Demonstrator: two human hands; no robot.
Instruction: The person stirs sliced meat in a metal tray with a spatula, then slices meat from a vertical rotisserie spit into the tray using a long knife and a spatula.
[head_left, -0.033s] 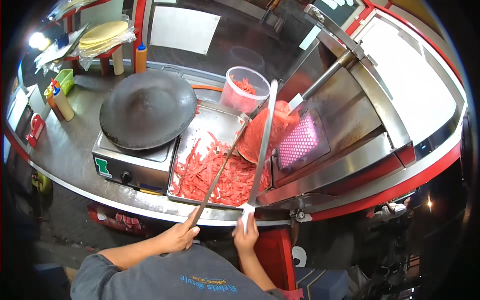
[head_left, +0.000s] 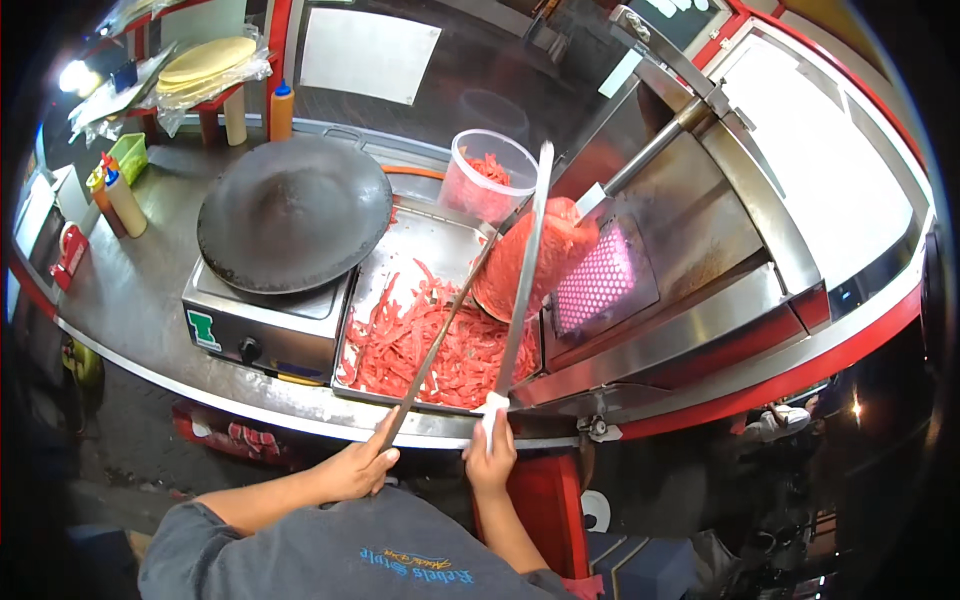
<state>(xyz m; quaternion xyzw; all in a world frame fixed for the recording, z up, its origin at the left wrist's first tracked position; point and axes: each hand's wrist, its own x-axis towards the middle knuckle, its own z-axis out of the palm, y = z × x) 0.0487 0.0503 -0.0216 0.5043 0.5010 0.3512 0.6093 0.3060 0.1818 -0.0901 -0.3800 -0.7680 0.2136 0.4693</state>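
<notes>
Honestly, that long knife (head_left: 523,290) could skid

Left fingers (head_left: 373,445) are wrapped round a thin dark rod (head_left: 439,342), right fingers (head_left: 503,442) round the white handle (head_left: 494,403). Both tools overlap the red meat cone (head_left: 560,248), just right of centre frame; can't tell if they touch. Too steep an angle could slide the knife into that glowing grille (head_left: 597,282).

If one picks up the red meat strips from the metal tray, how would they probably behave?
The red meat strips look thin and curved, so each would probably hang floppy and feel light. They lie loosely tangled, so several may lift together and some drop.
</notes>
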